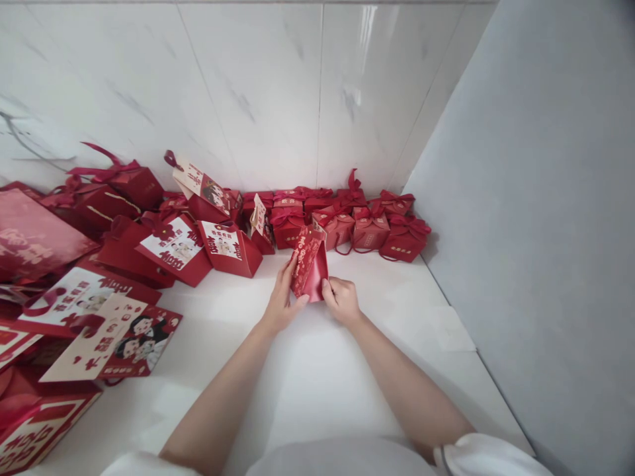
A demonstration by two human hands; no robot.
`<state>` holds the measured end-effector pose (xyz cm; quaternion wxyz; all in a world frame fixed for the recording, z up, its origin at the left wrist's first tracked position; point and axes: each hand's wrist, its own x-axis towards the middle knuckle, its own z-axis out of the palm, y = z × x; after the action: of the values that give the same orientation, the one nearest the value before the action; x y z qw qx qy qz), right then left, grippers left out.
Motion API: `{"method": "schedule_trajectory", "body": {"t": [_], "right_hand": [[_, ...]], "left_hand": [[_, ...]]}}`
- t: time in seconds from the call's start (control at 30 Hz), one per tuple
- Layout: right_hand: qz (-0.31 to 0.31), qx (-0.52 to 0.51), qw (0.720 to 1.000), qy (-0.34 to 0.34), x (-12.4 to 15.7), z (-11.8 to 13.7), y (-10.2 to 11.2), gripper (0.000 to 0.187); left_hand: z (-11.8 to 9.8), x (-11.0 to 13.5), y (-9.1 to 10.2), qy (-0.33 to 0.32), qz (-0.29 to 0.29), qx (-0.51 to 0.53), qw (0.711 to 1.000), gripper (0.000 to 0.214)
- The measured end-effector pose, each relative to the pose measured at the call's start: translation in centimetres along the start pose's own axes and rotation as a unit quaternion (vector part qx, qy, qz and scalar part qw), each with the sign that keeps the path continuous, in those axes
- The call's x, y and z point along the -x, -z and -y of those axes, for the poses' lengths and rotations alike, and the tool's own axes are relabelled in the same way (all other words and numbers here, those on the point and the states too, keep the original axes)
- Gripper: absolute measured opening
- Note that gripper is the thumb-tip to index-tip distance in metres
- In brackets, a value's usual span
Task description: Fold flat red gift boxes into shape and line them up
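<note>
Between my hands, above the white table, is a red gift box (313, 272) with gold print on its left panel; its near side gapes, showing a pink-red inner face. My left hand (284, 299) grips the printed left side, fingers behind the panel and thumb along the bottom edge. My right hand (342, 299) is closed on the right edge, thumb against the side and fingers curled. Just beyond the box stand small red boxes with ribbon bows, such as a ribboned box (288, 228). How the fingers sit behind the panels is hidden.
Many red gift boxes and bags crowd the left, including a bag with a couple drawing (143, 337) and a white-labelled box (229, 250). A row of ribboned boxes (370, 228) lines the tiled wall (258, 86). A grey panel (546, 218) bounds the white table (397, 317) on the right.
</note>
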<state>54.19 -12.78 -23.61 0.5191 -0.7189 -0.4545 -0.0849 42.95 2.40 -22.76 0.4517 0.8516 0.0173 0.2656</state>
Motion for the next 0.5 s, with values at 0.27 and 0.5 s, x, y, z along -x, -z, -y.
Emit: {"method": "schedule_trajectory", "body": {"t": [0.27,0.5], "right_hand": [[0.019,-0.032,0.999,-0.002,0.2,0.7,-0.5,0.035],[0.038,-0.048,0.998,0.008,0.6,0.6,-0.5,0.032]], "left_hand": [[1.6,-0.1,-0.6,0.052,-0.081,0.179,0.979,0.064],[1.8,0.2,0.2,0.048,0.024,0.226,0.973,0.064]]}}
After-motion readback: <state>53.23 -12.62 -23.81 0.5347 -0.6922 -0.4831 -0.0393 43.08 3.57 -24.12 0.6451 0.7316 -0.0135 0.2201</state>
